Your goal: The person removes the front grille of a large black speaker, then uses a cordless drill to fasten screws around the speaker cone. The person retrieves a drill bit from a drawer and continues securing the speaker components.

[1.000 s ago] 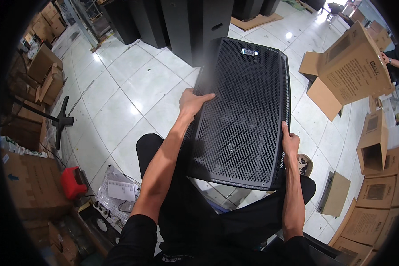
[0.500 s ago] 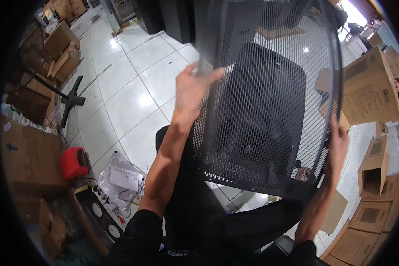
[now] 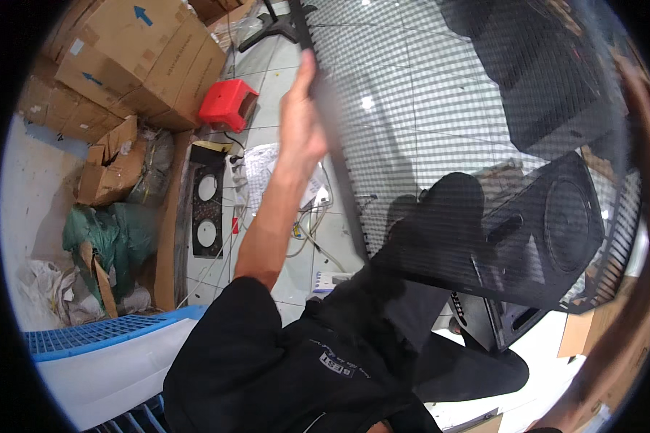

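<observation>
A large curved black mesh speaker grille (image 3: pixel 419 108) is held up in front of me, over my legs. My left hand (image 3: pixel 302 123), slightly blurred, is closed on its left edge with the thumb pointing up. At the far right, my right hand (image 3: pixel 639 108) grips the opposite edge; its fingers are partly blurred and cut by the dark picture rim. Through the mesh I see a black speaker cabinet (image 3: pixel 567 224) with a round cone, lying tilted beyond my knee. The mesh dims its details.
Black cabinets (image 3: pixel 542 79) stand beyond the grille. On the left are a red plastic stool (image 3: pixel 228 105), a black panel with two round holes (image 3: pixel 207 209), cables and papers on the tiles. Stacked cartons (image 3: pixel 137 58), green plastic (image 3: pixel 108 238) and a blue crate (image 3: pixel 108 335) line that side.
My view has swung to the left, so cartons and the blue crate now show. The grille stays in both hands and now tilts, its lower edge sloping down to the right.
</observation>
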### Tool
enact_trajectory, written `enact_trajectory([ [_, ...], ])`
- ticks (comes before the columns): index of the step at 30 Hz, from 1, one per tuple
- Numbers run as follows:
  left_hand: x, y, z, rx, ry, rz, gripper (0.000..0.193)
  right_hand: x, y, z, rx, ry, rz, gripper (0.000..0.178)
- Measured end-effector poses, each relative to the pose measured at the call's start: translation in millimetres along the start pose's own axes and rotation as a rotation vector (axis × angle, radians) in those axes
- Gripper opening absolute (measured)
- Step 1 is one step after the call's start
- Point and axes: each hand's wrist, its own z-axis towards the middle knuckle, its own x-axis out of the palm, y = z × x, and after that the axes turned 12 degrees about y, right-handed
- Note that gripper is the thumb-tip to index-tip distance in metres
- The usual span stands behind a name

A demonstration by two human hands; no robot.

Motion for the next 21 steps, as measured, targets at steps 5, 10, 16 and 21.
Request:
enact_trajectory([
  [5,-112,-50,-60,-0.037,-0.422,0.245,0.044,151,4,21,-0.294,0.187,0.364,0.053],
  [10,-226,-46,-116,-0.336,-0.875,0.779,0.054,299,26,10,0.05,0.528,0.568,0.061],
  [16,-325,-39,-156,-0.583,-0.953,1.053,0.063,430,32,-45,0.217,0.911,0.607,0.06],
  [21,-391,-46,-160,-0.78,-0.919,1.311,0.075,512,43,-77,0.328,1.214,0.522,0.069],
])
